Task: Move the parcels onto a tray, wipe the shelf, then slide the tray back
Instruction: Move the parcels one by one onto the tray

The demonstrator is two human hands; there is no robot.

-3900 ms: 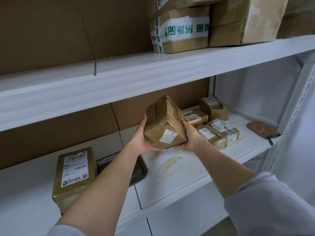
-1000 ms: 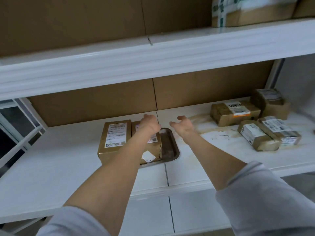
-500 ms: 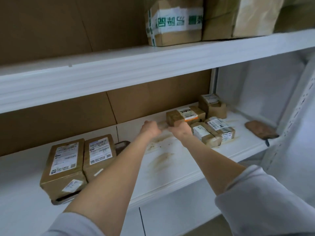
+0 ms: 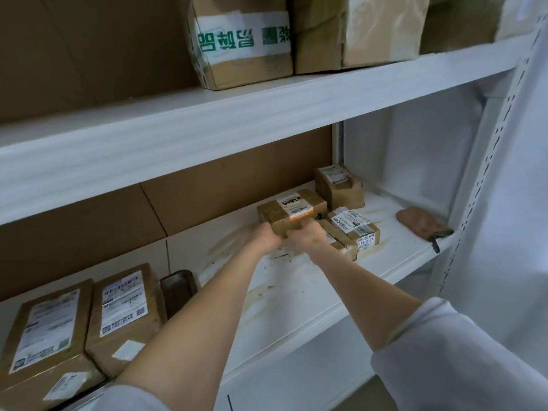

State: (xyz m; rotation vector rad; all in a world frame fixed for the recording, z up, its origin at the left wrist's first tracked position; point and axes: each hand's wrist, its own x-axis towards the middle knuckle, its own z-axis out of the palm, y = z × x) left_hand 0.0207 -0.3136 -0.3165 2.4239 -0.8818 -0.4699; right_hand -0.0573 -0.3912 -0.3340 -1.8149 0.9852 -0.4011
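Note:
My left hand [image 4: 266,239] and my right hand [image 4: 308,235] both grip the near end of a long brown parcel with an orange-striped label [image 4: 292,211] on the dirty white shelf [image 4: 290,292]. Behind it stands a small parcel [image 4: 338,185]. To its right lie two flat parcels [image 4: 354,226], one partly hidden by my right hand. At the far left, two large labelled parcels [image 4: 89,318] lie side by side on a dark tray [image 4: 178,287], whose right end shows. A brown cloth [image 4: 421,222] lies at the shelf's right end.
Brown smears mark the shelf between the tray and the small parcels. The upper shelf board [image 4: 207,126] overhangs close above and carries big taped boxes [image 4: 243,40]. A white perforated upright [image 4: 486,161] closes the right side.
After the second large parcel was set on the tray, both hands moved right. Since half a second ago they have closed on the long parcel with the orange-striped label.

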